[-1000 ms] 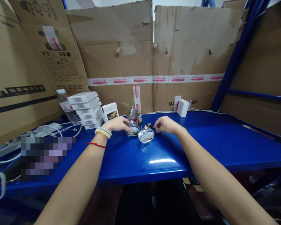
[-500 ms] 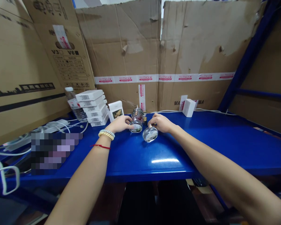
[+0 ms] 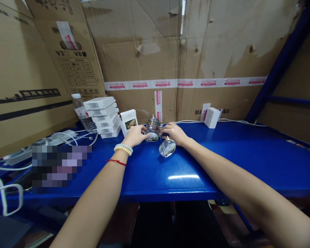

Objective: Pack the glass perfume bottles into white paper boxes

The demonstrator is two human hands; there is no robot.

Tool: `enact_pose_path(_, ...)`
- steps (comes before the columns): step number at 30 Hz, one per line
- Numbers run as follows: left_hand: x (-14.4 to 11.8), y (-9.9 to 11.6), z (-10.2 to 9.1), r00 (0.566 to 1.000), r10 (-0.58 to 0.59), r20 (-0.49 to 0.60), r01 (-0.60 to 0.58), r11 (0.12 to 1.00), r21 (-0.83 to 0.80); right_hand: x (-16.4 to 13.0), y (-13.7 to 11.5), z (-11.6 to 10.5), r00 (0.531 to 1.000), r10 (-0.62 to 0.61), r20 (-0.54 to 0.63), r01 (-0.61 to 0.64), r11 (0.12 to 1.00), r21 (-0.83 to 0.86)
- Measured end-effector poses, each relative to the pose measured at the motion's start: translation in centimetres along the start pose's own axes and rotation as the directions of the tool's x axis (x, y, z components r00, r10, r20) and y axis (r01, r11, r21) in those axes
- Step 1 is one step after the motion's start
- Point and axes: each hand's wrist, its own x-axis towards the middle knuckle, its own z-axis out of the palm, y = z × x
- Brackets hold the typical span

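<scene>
Your left hand [image 3: 136, 135] has its fingers curled against the left side of a round glass bottle [image 3: 152, 128] standing on the blue shelf [image 3: 222, 162], and your right hand [image 3: 173, 132] touches it from the right, though whether either truly clasps it cannot be told. A second bottle [image 3: 167, 148] with a gold cap stands just in front, under your right hand's fingers. Left of the bottles are a white box [image 3: 128, 121], a stack of boxes [image 3: 102, 117] and a water bottle [image 3: 81, 113].
</scene>
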Motion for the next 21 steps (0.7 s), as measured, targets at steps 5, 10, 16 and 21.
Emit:
enact_pose_path(5, 0.1, -0.3, 0.7, 1.0, 0.01, -0.012, -0.01, 1.0, 0.008, -1.3, 0.5, -1.8, 0.982, 0.186, 0.012, -0.186, 0.981, 0.054)
enact_pose_path(10, -0.2, 0.9, -0.2, 0.984, 0.064, -0.166, -0.064, 0.998, 0.009, -2.9, 0.5, -2.7, 0.936, 0.288, 0.204, -0.313, 0.945, 0.099)
enact_pose_path(16, -1.9, 4.3, -1.9, 0.97, 0.2, 0.137, -0.159, 0.952, -0.262, -3.7, 0.1, -3.7, 0.877, 0.357, 0.322, -0.392, 0.919, 0.05)
enact_pose_path(21, -2.6, 5.6, -0.6, 0.879, 0.246, 0.408, -0.249, 0.967, -0.047, -5.2, 1.4, -4.4, 0.828, 0.487, 0.279, -0.5, 0.866, -0.03)
